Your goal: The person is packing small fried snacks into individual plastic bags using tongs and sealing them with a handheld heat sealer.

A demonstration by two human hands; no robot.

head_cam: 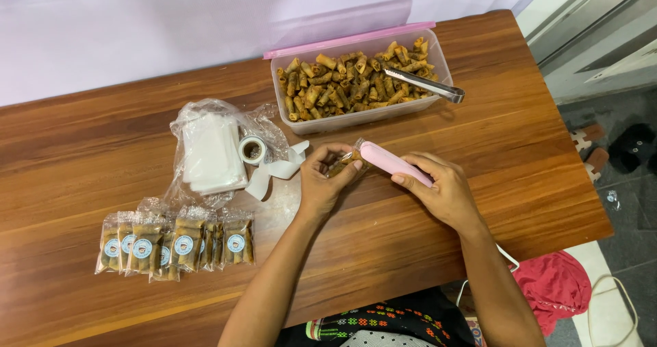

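Both hands grip: right point(438, 186) holds pink sealer point(393, 162) pointing up-left; left point(321, 179) pinches snack bag point(345, 162).

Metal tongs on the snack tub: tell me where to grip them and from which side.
Grip the metal tongs at the joined end overhanging the clear tub's right rim, coming from the right. That end sticks out free, while the tips lie among the fried rolls.

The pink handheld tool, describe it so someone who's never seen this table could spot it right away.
On the brown wooden table, look just in front of the clear plastic tub of fried rolls. There the right hand grips a slim pink bar-shaped tool against a small clear packet held by the left hand. Nothing else nearby is long and pink.
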